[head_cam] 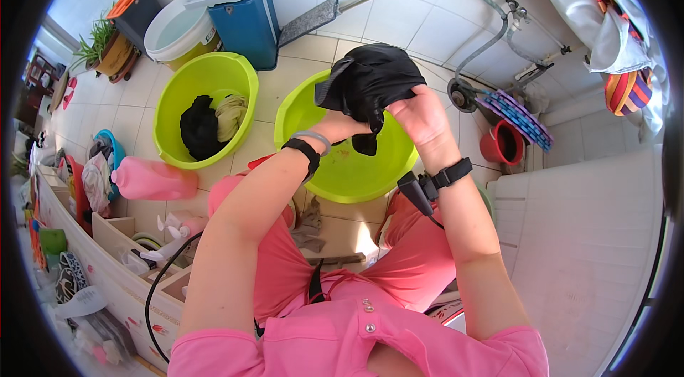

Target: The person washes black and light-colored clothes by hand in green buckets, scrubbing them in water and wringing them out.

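A wet-looking black cloth garment [374, 80] is held up above a lime-green plastic basin [347, 179]. My left hand [342, 127] grips its lower left side, the fingers partly hidden by the fabric. My right hand [422, 118] holds its right edge, palm turned up and thumb at the cloth. A strip of the cloth hangs down between my hands over the basin, which has a little water in its bottom. To the left stands a second lime-green basin [165, 131], holding a black cloth [200, 128] and a pale yellow-green cloth [231, 118].
A pink plastic jug [155, 178] lies at the left, near an open drawer [115, 232]. Behind the basins stand a white bucket [179, 32], a blue bin [246, 19] and a flat mop head [309, 21]. A small red bucket [501, 143] and water pipes are at the right.
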Demonstrator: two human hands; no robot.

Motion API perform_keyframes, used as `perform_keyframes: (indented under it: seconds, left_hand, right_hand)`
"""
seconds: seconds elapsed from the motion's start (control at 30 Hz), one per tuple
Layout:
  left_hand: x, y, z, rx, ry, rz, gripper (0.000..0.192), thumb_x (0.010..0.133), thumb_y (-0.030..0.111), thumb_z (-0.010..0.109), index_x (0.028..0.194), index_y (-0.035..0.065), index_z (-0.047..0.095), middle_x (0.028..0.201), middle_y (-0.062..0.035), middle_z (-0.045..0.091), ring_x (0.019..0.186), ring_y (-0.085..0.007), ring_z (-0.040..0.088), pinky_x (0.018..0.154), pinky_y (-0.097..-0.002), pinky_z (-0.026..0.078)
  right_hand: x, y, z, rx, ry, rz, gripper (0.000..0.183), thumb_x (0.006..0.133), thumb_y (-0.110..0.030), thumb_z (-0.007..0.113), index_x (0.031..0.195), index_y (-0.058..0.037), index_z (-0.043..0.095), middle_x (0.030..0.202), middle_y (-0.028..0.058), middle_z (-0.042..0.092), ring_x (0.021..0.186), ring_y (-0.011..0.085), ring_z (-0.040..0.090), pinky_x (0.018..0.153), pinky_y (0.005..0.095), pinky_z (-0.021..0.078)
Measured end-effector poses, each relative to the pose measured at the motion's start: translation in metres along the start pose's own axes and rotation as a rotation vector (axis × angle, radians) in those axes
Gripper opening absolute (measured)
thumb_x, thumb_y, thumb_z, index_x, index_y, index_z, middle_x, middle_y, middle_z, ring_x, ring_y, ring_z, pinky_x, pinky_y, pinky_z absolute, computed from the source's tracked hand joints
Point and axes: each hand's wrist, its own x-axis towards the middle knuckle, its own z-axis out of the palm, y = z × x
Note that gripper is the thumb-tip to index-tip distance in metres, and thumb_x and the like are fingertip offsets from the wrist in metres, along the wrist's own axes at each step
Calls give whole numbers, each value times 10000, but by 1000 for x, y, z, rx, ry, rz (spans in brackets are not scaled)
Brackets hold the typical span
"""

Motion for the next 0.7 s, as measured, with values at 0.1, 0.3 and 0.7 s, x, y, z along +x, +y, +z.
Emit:
perform_keyframes:
  seconds: [0.1,0.3,0.7]
  left_hand:
    - [8,-13,3,-117,353,-330,635,699,327,764,1145,-81,571,1154,-162,612,1038,-214,582,880,-290,452]
    - [26,-20,1,-396,456,-146,294,741,76,683,962,-101,603,883,-101,645,758,-151,603,663,-298,483]
    - [14,50,10,-892,465,41,367,744,-40,557,1111,-63,550,1049,-111,622,924,-204,612,815,-304,487]
  right_hand:
    - [-4,6,10,25,101,-62,372,964,-132,306,1245,48,470,1287,156,527,1174,290,513,1022,397,409]
    - [10,-14,-44,17,247,120,352,919,-55,396,1258,13,463,1257,147,533,1142,308,521,1002,483,412]
    - [12,17,-33,-145,143,121,688,883,-640,432,1280,-86,525,1259,102,568,1173,222,527,998,393,415]
